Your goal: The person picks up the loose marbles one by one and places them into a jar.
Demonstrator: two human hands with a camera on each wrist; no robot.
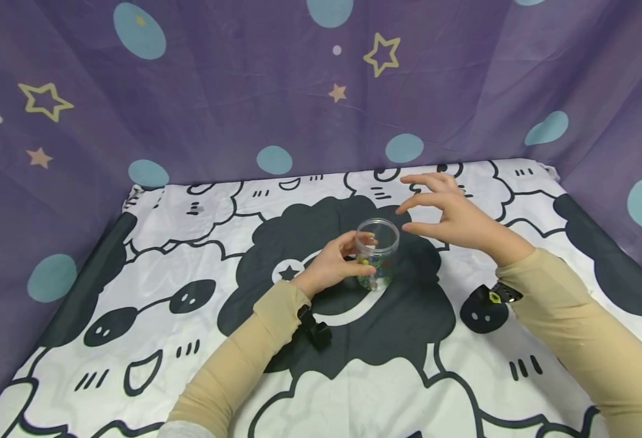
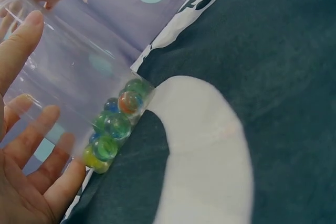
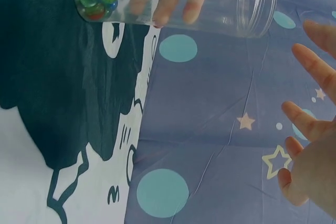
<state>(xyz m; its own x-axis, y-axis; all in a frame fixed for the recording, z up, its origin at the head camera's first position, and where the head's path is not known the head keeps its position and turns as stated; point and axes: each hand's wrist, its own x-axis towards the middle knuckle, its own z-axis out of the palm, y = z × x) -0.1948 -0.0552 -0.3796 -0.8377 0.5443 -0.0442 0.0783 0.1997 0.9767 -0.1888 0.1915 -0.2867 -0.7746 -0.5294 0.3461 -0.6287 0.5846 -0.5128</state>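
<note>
A clear, open-topped plastic jar (image 1: 378,244) stands upright on the dark patch of the cloth. Glass marbles (image 2: 113,124) in green, blue, yellow and orange-red lie at its bottom. My left hand (image 1: 332,263) grips the jar from the left, thumb on the near side and fingers round the far side. Up and to the right of the rim, my right hand (image 1: 449,216) hovers with its fingers spread and holds nothing. In the right wrist view, that hand (image 3: 317,129) is apart from the jar's mouth.
A white cloth (image 1: 397,389) with black cartoon drawings covers the table. Behind it and at both sides hangs a purple curtain (image 1: 217,91) with stars and blue dots. Black straps (image 1: 314,328) are on both wrists.
</note>
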